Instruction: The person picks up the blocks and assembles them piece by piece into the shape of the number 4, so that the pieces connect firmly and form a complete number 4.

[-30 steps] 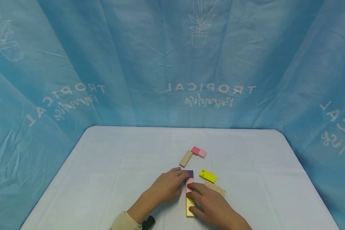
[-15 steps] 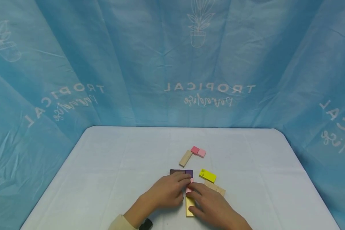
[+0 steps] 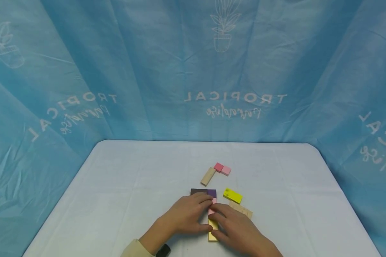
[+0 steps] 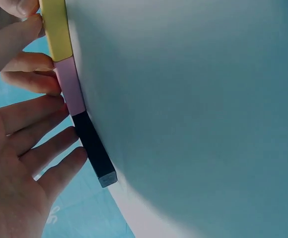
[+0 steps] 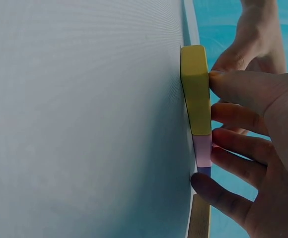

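Note:
A pale yellow block (image 3: 213,237), a pink block (image 3: 211,211) and a small purple block (image 3: 212,193) lie end to end in a line on the white table. A dark brown block (image 3: 198,191) adjoins the purple one on its left, making a corner. My left hand (image 3: 186,216) reaches over from the left, fingers extended near the pink and dark blocks, thumb tip at the yellow one. From the right, fingertips of my right hand (image 3: 239,230) touch the yellow block (image 5: 197,99) and pink block (image 5: 202,150). Neither hand curls round a block.
Beyond the line lie a natural wood block (image 3: 208,176), a red block (image 3: 218,167) and a light pink block (image 3: 226,170). A bright yellow block (image 3: 233,196) and another wood block (image 3: 241,209) sit by my right hand. Blue curtains (image 3: 193,71) surround the table's far sides.
My left hand has drawn back slightly, uncovering the dark brown block, and its thumb has stretched over to the yellow block. The right hand has stayed nearly still.

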`<state>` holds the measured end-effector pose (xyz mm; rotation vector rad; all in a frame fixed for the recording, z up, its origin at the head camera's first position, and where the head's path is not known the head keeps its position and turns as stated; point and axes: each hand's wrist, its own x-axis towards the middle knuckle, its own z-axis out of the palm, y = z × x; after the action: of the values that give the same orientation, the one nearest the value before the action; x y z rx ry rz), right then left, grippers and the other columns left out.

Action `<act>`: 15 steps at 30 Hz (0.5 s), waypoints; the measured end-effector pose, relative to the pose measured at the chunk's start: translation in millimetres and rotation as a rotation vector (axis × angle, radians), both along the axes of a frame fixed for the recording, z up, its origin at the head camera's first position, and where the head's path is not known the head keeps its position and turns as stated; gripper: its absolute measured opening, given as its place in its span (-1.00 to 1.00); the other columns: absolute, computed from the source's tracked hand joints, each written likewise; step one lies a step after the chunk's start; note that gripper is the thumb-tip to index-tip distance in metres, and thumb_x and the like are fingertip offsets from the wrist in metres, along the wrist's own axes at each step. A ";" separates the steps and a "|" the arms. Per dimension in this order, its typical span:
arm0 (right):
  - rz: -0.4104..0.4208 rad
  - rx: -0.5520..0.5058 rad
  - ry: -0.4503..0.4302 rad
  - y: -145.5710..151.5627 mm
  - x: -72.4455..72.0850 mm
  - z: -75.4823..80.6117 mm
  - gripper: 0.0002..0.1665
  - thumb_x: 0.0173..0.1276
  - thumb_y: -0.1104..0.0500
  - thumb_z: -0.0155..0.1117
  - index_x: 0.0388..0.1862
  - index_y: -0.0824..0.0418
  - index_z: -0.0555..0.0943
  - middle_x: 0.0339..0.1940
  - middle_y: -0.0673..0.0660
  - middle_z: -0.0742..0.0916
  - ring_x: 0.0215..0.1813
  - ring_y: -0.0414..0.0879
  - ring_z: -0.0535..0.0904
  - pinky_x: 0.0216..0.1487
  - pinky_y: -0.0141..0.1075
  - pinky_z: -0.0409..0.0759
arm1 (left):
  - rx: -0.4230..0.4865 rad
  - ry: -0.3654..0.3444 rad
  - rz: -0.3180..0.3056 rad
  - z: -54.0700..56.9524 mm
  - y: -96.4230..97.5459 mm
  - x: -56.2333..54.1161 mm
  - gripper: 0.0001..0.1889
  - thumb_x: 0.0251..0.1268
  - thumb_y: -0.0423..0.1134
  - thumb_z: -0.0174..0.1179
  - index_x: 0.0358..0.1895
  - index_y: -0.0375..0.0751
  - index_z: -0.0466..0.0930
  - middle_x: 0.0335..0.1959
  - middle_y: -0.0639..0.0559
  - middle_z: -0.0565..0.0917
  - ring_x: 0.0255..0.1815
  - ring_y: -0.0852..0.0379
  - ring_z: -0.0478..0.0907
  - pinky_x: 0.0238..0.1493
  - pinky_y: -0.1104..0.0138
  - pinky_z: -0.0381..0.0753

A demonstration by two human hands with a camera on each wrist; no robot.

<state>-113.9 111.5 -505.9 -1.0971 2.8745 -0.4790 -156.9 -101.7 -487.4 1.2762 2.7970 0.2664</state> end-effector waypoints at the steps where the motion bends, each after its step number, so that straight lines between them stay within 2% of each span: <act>1: -0.004 0.005 -0.008 -0.1 0.0 0.4 -0.50 0.37 -0.23 0.15 0.18 -0.04 0.56 0.34 -0.03 0.43 0.33 -0.12 0.34 0.21 -0.06 0.43 | -0.001 0.003 0.000 -0.6 0.2 -0.2 -0.23 0.10 0.39 0.15 0.27 -0.07 0.48 0.25 0.15 0.45 0.28 0.18 0.34 0.15 0.20 0.47; 9: -0.014 0.020 -0.030 -1.0 0.4 2.0 -0.48 0.37 -0.24 0.14 0.20 -0.04 0.55 0.37 -0.02 0.42 0.35 -0.11 0.32 0.21 -0.05 0.42 | -0.017 0.005 0.012 -2.6 1.4 -0.1 -0.21 0.08 0.40 0.16 0.27 -0.08 0.48 0.26 0.15 0.45 0.28 0.17 0.34 0.16 0.19 0.46; 15: -0.007 -0.022 -0.017 1.1 -0.1 2.7 -0.43 0.42 -0.31 -0.02 0.20 -0.03 0.56 0.35 -0.03 0.45 0.33 -0.12 0.35 0.20 -0.05 0.43 | -0.003 0.032 -0.002 -3.5 -0.4 -0.5 -0.18 0.10 0.45 0.08 0.27 -0.09 0.48 0.25 0.14 0.45 0.28 0.18 0.34 0.16 0.21 0.45</act>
<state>-114.1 112.6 -503.2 -1.0811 2.8666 -0.5183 -157.4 -102.1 -490.9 1.2947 2.8210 0.2436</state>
